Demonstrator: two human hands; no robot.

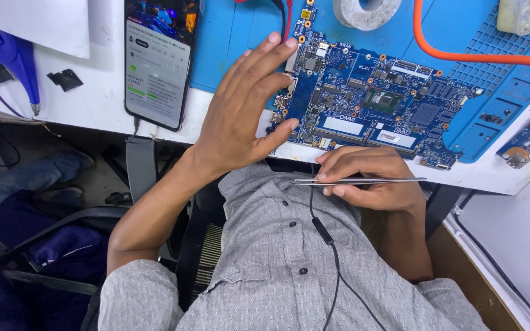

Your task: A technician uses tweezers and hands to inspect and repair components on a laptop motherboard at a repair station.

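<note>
**Tweezers held below the circuit board, open hand raised at its left end**

A blue circuit board (369, 104) is laid on a blue mat (461, 37) on the white worktop (93, 98), and every place here is given from that board. The right hand (369, 181) is held just below the board's lower edge, off the worktop and over a grey shirt (277, 263). A pair of metal tweezers (360, 181) is pinched in its grip between thumb and fingers; the tweezers are held level, roughly along the board's lower edge, near it but apart from it, with the thin end pointed away past the knuckles.

The left hand (249, 107) is raised at the board's left end with its grip wide: the fingers are spread and nothing is held. Its fingertips are seen over the board's left edge; whether the board is touched cannot be told.

Left of the board, beyond the raised hand, a phone (159, 61) with a lit screen is laid on the worktop. Above the board an orange cable (461, 56) is run across the mat, and a grey ring (366, 11) is set beside it. A black cord (323, 230) is hung down the shirt, below the board
</note>
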